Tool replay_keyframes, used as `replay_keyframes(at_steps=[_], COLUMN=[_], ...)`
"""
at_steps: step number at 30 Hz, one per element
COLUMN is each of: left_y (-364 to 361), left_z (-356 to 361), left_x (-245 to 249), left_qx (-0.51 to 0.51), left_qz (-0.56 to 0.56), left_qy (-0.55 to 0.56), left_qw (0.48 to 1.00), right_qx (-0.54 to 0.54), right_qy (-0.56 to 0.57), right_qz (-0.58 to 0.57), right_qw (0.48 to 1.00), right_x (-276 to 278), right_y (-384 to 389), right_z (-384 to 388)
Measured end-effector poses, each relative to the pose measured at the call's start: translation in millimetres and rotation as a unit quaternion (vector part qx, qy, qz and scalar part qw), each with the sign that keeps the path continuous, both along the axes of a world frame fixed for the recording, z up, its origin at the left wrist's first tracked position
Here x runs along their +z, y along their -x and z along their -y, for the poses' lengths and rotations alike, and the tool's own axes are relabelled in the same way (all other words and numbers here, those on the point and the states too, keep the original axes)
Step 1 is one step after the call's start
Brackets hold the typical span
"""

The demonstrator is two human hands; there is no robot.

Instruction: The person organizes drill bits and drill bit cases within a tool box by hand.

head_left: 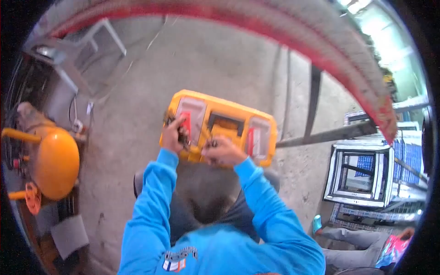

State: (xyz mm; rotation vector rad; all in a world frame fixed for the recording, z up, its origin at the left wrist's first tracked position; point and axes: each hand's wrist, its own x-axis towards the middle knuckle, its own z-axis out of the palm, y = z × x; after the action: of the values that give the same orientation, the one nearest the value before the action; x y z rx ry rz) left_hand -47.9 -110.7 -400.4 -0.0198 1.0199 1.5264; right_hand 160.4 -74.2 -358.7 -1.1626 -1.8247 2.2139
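Note:
In front of my knees is a yellow toolbox (229,106), with a dark folding handle (228,120) in the middle of its lid and pale clear-topped compartments at both ends. Over its left end, my left hand (172,136) is closed round a dark metallic tool (183,136), too blurred to name. My right hand (225,151) is over the front middle of the lid, fingers bent together around a small dark object (211,144) whose kind I cannot make out. Red labels (185,121) show in the compartments.
A large red-and-white beam (256,23) arcs across the top. At the left stands a yellow rounded machine (57,160) beside a grey metal frame (87,59). Stacked window-like frames (360,174) stand at the right, with a person's leg (353,238) below them.

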Motion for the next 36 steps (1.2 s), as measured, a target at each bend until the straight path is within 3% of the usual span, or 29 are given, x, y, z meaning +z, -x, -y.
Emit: replay_keyframes(at_steps=[2,5,7,9,11,13,15,17,21,23,25,28,31,32,33,34,35,36], left_y=[3,3,5,1,1,1,3,6,10,7,3,-6,-8,-10,-9,-7,-5,-8], left_z=[-6,-5,-14,-13,-18,-15,-15,-15,-16,-14,-17,-14,-14,-14,-14,-14,-11,-1], left_x=[-13,-5,-29,-17,-4,-2,0,-5,-12,-4,1,13,15,14,13,7,-1,23], left_qx=[0.024,0.022,0.029,0.029,0.025,0.011,-0.03,-0.004,0.007,0.014,0.026,0.032,0.052,0.049,0.051,0.027,0.009,0.01], left_qz=[0.035,0.033,0.081,0.066,0.055,0.075,0.095,0.083,0.103,0.116,0.11,0.108,0.111,0.118,0.125,0.152,0.178,0.195], left_qy=[-0.007,-0.041,-0.057,-0.074,-0.09,-0.102,-0.114,-0.144,-0.169,-0.165,-0.157,-0.152,-0.14,-0.139,-0.135,-0.177,-0.209,-0.178], left_qw=[0.999,0.998,0.995,0.995,0.994,0.992,0.989,0.986,0.98,0.979,0.981,0.982,0.983,0.982,0.982,0.972,0.962,0.964], right_qx=[-0.008,-0.003,0.007,0.009,-0.089,-0.222,-0.341,-0.445,-0.509,-0.467,-0.411,-0.357,-0.4,-0.399,-0.278,-0.13,-0.238,-0.355], right_qy=[-0.062,-0.098,-0.213,-0.312,-0.313,-0.344,-0.44,-0.525,-0.644,-0.705,-0.677,-0.674,-0.663,-0.633,-0.792,-0.881,-0.875,-0.845], right_qz=[-0.077,-0.072,-0.073,-0.082,-0.058,-0.078,-0.14,-0.103,0.087,0.242,0.296,0.358,0.297,0.323,0.408,0.441,0.385,0.19], right_qw=[0.995,0.993,0.974,0.946,0.944,0.909,0.818,0.718,0.565,0.475,0.534,0.538,0.558,0.579,0.36,0.113,0.169,0.352], right_x=[14,57,113,162,219,265,303,339,388,403,418,422,424,426,416,399,384,373], right_y=[-8,-23,-38,-57,-69,-85,-88,-99,-150,-184,-198,-219,-193,-188,-204,-220,-212,-177], right_z=[9,17,28,30,37,44,43,32,-3,-39,-72,-119,-93,-84,-91,-102,-93,-68])
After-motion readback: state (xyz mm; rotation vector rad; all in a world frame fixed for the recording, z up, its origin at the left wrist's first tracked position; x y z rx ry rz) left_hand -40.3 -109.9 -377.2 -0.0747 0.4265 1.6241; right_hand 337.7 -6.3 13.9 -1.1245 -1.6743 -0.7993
